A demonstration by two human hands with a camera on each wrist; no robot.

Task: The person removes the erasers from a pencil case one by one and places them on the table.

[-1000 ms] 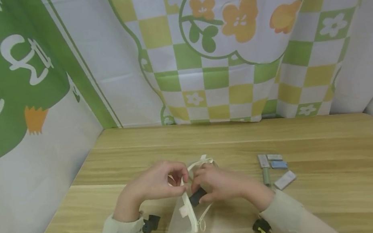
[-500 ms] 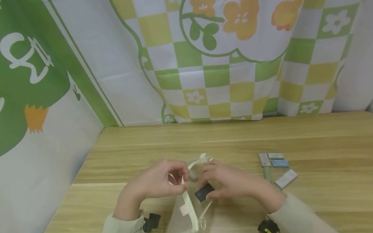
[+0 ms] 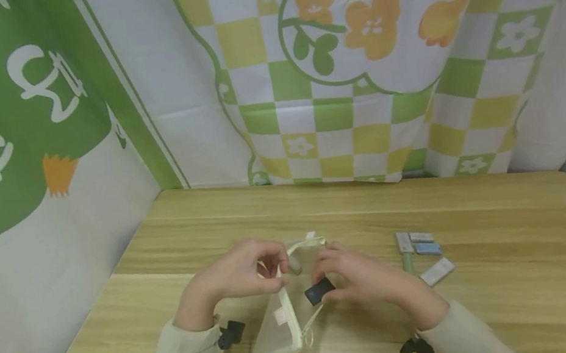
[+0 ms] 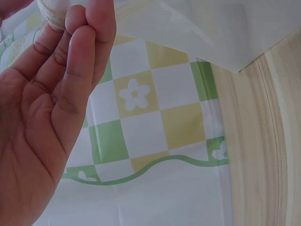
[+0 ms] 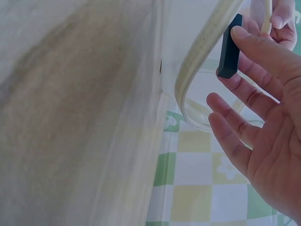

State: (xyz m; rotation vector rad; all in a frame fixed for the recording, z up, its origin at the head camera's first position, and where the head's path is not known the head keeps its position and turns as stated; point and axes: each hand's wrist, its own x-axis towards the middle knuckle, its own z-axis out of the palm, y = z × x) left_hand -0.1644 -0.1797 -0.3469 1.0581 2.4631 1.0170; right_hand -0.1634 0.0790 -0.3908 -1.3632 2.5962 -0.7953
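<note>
A translucent zip pouch (image 3: 272, 340) with a cream zipper stands propped up on the table, its mouth spread. My left hand (image 3: 250, 268) pinches the pouch's near zipper edge between thumb and fingers. At the right of the mouth, my right hand (image 3: 363, 280) pinches a small dark rectangular block (image 3: 320, 291) between thumb and fingertips. In the right wrist view the block (image 5: 229, 52) is upright beside the curved zipper band (image 5: 200, 66), with the other fingers spread loosely. A pale greyish shape (image 3: 295, 267) shows at the pouch's far side.
Right of the pouch on the wooden table (image 3: 524, 261) lie several small blocks: a blue one (image 3: 428, 248), a green one (image 3: 408, 263) and whitish ones such as a white block (image 3: 437, 271). A patterned curtain (image 3: 334, 113) hangs behind the table.
My right hand has drawn back to the right with the dark block, and more of the block shows. My left hand keeps its hold on the pouch edge.
</note>
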